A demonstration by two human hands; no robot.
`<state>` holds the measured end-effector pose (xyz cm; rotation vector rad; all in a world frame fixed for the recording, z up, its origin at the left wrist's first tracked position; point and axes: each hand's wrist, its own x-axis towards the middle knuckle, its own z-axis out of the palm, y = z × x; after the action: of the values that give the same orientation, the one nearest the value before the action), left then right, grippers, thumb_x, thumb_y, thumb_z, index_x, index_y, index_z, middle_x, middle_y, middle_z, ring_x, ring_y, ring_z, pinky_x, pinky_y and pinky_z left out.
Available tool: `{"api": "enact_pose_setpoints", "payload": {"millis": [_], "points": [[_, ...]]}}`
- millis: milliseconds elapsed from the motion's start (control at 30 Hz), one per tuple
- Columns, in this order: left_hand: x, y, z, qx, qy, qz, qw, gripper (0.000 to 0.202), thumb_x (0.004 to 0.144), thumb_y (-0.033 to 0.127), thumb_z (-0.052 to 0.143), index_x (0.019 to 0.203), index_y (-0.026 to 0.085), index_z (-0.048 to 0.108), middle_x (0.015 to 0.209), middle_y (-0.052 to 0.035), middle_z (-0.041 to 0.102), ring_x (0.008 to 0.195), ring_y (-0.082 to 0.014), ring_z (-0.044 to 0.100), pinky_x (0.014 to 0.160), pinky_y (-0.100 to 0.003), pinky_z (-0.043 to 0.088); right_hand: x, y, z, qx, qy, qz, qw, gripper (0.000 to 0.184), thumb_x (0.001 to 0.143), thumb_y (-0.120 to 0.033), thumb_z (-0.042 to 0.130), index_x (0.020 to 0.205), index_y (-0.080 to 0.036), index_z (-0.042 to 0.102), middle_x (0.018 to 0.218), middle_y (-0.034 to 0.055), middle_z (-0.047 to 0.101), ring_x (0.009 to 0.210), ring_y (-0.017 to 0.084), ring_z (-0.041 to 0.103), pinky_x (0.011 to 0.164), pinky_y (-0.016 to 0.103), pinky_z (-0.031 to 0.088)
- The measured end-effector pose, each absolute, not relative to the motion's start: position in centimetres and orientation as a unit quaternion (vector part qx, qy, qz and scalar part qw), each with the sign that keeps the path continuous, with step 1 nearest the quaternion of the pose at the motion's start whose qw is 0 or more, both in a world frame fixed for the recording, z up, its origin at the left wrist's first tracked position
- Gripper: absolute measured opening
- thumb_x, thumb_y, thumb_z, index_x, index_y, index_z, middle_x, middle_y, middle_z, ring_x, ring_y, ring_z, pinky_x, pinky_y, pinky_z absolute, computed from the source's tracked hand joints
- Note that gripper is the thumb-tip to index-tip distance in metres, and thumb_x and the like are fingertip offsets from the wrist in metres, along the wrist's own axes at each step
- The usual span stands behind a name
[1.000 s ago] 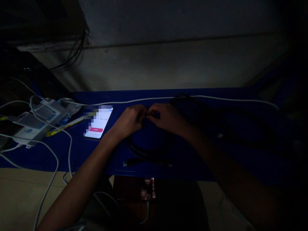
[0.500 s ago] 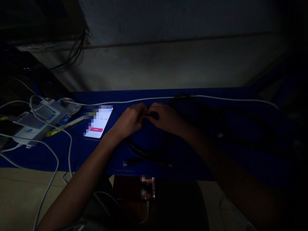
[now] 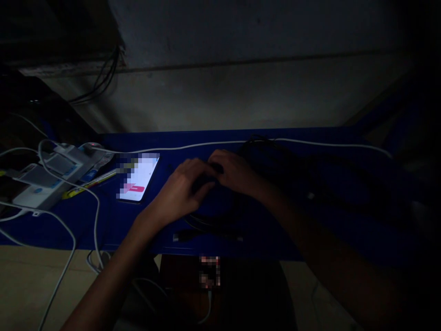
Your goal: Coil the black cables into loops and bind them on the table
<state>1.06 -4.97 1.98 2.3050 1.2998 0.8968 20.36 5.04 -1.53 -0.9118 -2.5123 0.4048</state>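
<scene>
Since the earlier frame, the left hand (image 3: 193, 186) has drawn back toward the person and opened its thumb away from its fingers, while the right hand (image 3: 230, 170) is almost unmoved. The left thumb and fingers bow around a dark gap; whether cable lies inside it, I cannot tell. The right fingers are curled in shadow, and what they pinch is also unclear.

The coiled black cable (image 3: 201, 226) lies below the hands on the blue table (image 3: 262, 239), its 2 silver-tipped connectors near the front edge, the left connector (image 3: 184, 236) and the right connector (image 3: 237, 237).

The likeliest trouble seems a loop springing out, should the right fingers slacken while the left thumb stands apart. A tug could drag a connector off the edge. The dim light invites catching the black cable bundle (image 3: 265, 148) just beyond the right hand, and a leftward sweep could nudge the smartphone (image 3: 146, 177).
</scene>
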Motion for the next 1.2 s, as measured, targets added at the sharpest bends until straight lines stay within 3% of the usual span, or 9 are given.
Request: {"api": "enact_pose_setpoints", "payload": {"millis": [100,200,433,567,1200], "points": [[1.7,-8.8,2.3,0.826,0.423,0.259,0.266,0.028,0.098,0.034,0.074,0.124,0.028,0.071,0.127,-0.0068,0.073,0.122,-0.0268,0.066,0.108,-0.045,0.054,20.2,5.0,-1.5,-0.334,-0.902,0.147,0.230,0.006,0.099,-0.023,0.065,0.096,-0.021,0.070,0.107,0.0082,0.071,0.101,0.024,0.066,0.090,0.038,0.051],[1.9,-11.4,2.0,0.829,0.426,0.224,0.286,0.038,0.094,0.040,0.078,0.131,0.033,0.072,0.130,-0.0065,0.072,0.124,-0.0274,0.066,0.110,-0.046,0.054,20.1,5.0,-1.6,-0.346,-0.897,0.140,0.237,0.006,0.098,-0.024,0.067,0.096,-0.021,0.072,0.108,0.0084,0.072,0.102,0.025,0.067,0.092,0.039,0.051],[1.9,-12.5,0.7,0.820,0.440,0.242,0.274,0.027,0.104,0.029,0.065,0.130,0.032,0.072,0.127,-0.0065,0.072,0.122,-0.0254,0.067,0.107,-0.046,0.055,20.2,4.9,-1.7,-0.337,-0.900,0.135,0.243,0.007,0.099,-0.024,0.066,0.097,-0.022,0.073,0.109,0.0081,0.073,0.103,0.025,0.067,0.093,0.040,0.051],[2.1,-12.5,0.0,0.804,0.452,0.269,0.278,0.034,0.103,0.031,0.067,0.137,0.029,0.069,0.129,-0.0074,0.072,0.121,-0.0247,0.067,0.108,-0.046,0.055,20.1,5.0,-1.7,-0.340,-0.898,0.139,0.244,0.007,0.098,-0.024,0.067,0.096,-0.022,0.073,0.108,0.0082,0.072,0.103,0.025,0.067,0.093,0.040,0.051],[1.4,-11.6,-1.3,0.816,0.435,0.310,0.222,0.025,0.103,0.031,0.069,0.126,0.022,0.075,0.119,-0.0070,0.073,0.110,-0.0221,0.067,0.099,-0.042,0.051,19.6,4.8,-2.0,-0.372,-0.902,0.050,0.212,0.006,0.096,-0.015,0.065,0.099,-0.019,0.069,0.109,0.0086,0.073,0.106,0.026,0.061,0.091,0.038,0.043]]}}
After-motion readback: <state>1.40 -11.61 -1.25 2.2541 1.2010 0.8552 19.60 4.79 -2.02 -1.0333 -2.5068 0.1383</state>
